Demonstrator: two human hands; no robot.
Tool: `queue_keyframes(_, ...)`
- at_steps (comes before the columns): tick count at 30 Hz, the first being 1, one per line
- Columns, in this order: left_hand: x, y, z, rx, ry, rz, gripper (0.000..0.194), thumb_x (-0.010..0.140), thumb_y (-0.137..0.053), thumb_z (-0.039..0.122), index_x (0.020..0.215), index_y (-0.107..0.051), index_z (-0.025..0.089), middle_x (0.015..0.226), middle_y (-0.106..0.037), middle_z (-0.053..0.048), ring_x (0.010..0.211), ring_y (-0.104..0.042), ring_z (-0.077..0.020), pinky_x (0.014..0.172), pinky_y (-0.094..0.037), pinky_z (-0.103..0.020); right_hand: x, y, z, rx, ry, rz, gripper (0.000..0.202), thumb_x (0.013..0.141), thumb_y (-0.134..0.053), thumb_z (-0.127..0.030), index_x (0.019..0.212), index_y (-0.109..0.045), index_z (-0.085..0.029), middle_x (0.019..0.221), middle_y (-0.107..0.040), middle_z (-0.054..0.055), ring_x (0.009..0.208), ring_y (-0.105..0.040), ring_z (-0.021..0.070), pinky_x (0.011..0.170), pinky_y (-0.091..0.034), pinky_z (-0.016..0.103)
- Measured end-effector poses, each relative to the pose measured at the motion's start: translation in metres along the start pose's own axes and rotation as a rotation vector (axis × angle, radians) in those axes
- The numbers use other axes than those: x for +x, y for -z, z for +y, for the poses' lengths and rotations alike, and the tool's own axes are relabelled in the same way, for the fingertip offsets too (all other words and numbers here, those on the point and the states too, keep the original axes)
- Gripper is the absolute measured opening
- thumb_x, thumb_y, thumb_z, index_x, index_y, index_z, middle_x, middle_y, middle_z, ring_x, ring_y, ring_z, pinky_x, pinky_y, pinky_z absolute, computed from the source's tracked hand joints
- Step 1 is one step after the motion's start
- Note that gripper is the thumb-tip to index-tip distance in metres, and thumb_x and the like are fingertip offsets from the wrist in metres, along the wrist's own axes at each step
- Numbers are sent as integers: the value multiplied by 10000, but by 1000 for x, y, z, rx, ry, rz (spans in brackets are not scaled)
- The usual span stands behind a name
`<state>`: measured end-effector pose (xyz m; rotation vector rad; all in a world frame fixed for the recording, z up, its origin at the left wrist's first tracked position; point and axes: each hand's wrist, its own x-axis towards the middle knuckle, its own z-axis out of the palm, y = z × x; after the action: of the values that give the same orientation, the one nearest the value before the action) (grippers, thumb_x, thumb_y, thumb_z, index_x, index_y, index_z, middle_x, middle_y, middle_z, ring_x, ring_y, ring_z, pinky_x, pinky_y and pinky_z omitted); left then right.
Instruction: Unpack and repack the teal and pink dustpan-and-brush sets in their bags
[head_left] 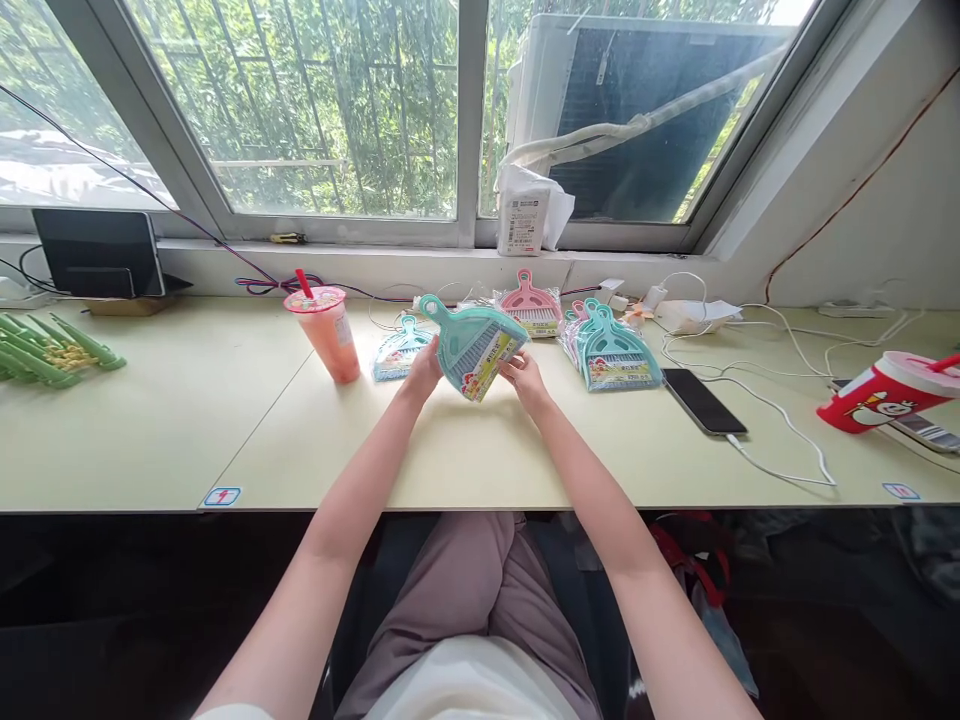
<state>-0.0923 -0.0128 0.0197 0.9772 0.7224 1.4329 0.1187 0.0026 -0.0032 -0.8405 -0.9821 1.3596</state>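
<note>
A teal mini dustpan and brush set (474, 345) with a yellow label is tilted in front of me, held above the desk. My left hand (426, 368) grips its left edge, and my right hand (525, 380) pinches its lower right side; some fingers are hidden behind it. Another teal set (402, 350) lies flat just left of my left hand. Behind the held one sits a pink set (529, 303) in clear wrapping. To the right of my right hand, several more sets (615, 345) are stacked together, teal on top with pink showing beneath.
A pink drink cup (327, 335) with a red straw stands left of my hands. On the right are a phone (705, 400) on a white cable and a tilted red cup (889, 390). Green plastic pieces (52, 350) lie far left, near a tablet (97, 252).
</note>
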Motion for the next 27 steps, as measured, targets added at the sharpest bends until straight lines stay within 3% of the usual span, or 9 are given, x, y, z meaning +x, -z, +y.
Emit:
queue_keyframes(4,11,6,-4,-50,-30,200,347,927,-569,471,1068,-662,168,1041,-736,-90,1098,-660,-266,905,-551,-374,-2,-2,-4,-4,29,-40,546,474,-948,-329,892,-619,-208,847,-720,4,840,-689,184,879,-569,372)
queue_keyframes(8,18,25,-2,-31,-42,351,369,958,-491,497,1111,-635,193,1163,-707,-105,1128,-654,-248,883,-553,-369,1,4,-9,-16,61,-24,547,447,-954,-341,893,-681,-182,811,-727,21,825,-690,209,887,-575,415)
queue_keyframes(11,21,44,5,-16,-141,476,432,959,-442,553,1167,-600,209,1217,-683,-117,1136,-652,-210,911,-543,-340,7,16,-13,-17,66,44,478,473,-933,-264,874,-692,-168,812,-733,29,835,-695,216,900,-579,428)
queue_keyframes(14,23,56,12,-46,-217,675,387,950,-491,477,1211,-551,198,1161,-694,-126,1082,-671,-179,922,-536,-308,12,27,-15,12,61,161,368,542,-879,-174,846,-673,-173,806,-727,20,865,-701,220,920,-588,436)
queue_keyframes(17,22,55,16,-34,-292,806,309,962,-489,323,1242,-504,194,1113,-695,-118,1025,-685,-159,912,-535,-294,16,35,-14,66,78,263,301,604,-814,-109,839,-644,-187,820,-711,14,911,-704,214,937,-596,414)
queue_keyframes(20,15,46,19,124,-392,888,312,992,-421,267,1299,-432,213,1134,-676,-110,1045,-674,-160,918,-527,-295,18,41,-13,138,83,321,271,636,-768,-70,827,-623,-195,847,-705,21,960,-700,204,957,-594,377)
queue_keyframes(22,6,38,22,290,-479,934,391,981,-462,252,1358,-364,218,1246,-623,-131,1198,-604,-186,995,-489,-319,19,44,-13,166,79,334,255,639,-758,-68,806,-612,-195,858,-704,32,985,-697,209,965,-593,375)
queue_keyframes(24,-5,31,27,506,-584,937,526,935,-564,243,1401,-322,211,1438,-480,-163,1399,-419,-223,1118,-386,-361,19,45,-13,164,84,321,250,637,-766,-82,794,-607,-195,875,-703,42,1008,-693,223,963,-597,387)
queue_keyframes(27,-19,19,34,786,-702,808,550,880,-647,241,1376,-412,209,1588,-280,-142,1521,-148,-264,1207,-238,-409,19,42,-11,165,84,301,267,633,-787,-94,799,-608,-202,890,-708,38,1021,-693,231,960,-602,398)
